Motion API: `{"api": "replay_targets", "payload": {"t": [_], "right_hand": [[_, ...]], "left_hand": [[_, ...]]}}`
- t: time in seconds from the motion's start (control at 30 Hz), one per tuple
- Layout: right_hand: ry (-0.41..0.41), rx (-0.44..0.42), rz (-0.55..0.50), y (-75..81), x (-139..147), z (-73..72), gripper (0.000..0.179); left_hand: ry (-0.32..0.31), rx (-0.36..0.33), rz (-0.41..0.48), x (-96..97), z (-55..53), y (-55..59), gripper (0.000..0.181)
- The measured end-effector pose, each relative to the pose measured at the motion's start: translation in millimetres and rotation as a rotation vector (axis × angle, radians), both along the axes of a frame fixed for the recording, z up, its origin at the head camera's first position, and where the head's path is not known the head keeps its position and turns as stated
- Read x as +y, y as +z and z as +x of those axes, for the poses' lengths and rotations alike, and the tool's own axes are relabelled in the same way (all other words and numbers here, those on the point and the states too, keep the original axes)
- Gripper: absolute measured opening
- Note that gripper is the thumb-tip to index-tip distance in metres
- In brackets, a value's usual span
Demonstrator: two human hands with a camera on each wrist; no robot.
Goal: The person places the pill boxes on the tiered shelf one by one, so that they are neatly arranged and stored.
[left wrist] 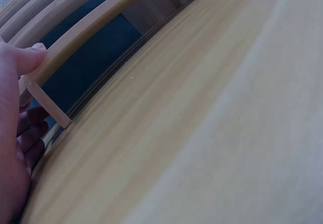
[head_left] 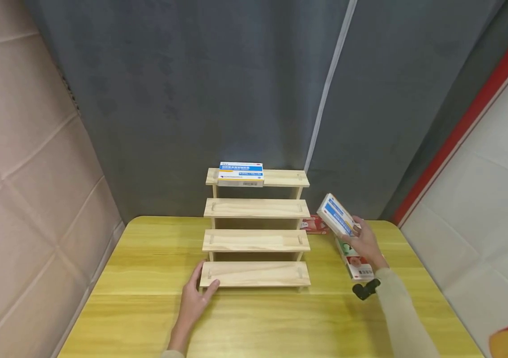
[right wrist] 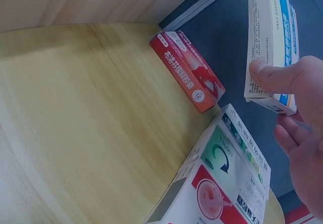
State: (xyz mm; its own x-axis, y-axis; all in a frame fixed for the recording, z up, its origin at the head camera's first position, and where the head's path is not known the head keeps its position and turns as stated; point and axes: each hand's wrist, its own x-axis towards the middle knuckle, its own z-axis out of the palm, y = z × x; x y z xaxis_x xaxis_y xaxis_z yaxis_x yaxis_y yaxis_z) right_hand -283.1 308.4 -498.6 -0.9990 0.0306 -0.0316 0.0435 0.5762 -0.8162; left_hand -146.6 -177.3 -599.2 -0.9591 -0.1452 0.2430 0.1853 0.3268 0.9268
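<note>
A four-step wooden rack [head_left: 256,274] stands on the table, its bottom step held at the left end by my left hand [head_left: 193,296]. In the left wrist view the thumb lies over the edge of that step [left wrist: 75,40], with the fingers beneath. My right hand [head_left: 365,243] grips a white and blue medicine box [head_left: 336,215] by its lower end, raised to the right of the rack. Thumb and fingers pinch this box [right wrist: 272,47] in the right wrist view. A similar blue and white box [head_left: 241,174] lies on the top step, toward the left.
Below my right hand lie a green and white box [right wrist: 234,153] and a red and white box [right wrist: 212,199]. A red box [right wrist: 186,70] sits behind the rack's right side. A dark curtain [head_left: 182,99] hangs behind the yellow wooden table [head_left: 146,278].
</note>
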Motion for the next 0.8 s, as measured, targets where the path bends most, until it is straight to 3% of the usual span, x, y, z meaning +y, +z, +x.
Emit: {"api": "replay_targets", "payload": {"t": [0.3, 0.6, 0.8], "right_hand": [[-0.035, 0.047, -0.005, 7.5, -3.4, -3.1, 0.087], [-0.036, 0.145, -0.044, 18.0, -7.6, -3.6, 0.087], [-0.031, 0.158, -0.031, 26.5, -6.0, -1.4, 0.089]], "left_hand": [[0.016, -0.003, -0.003, 6.0, 5.5, 15.5, 0.075], [-0.002, 0.007, -0.011, -0.7, -0.1, 0.9, 0.076], [-0.015, 0.018, -0.005, -0.8, 1.0, -0.8, 0.076]]}}
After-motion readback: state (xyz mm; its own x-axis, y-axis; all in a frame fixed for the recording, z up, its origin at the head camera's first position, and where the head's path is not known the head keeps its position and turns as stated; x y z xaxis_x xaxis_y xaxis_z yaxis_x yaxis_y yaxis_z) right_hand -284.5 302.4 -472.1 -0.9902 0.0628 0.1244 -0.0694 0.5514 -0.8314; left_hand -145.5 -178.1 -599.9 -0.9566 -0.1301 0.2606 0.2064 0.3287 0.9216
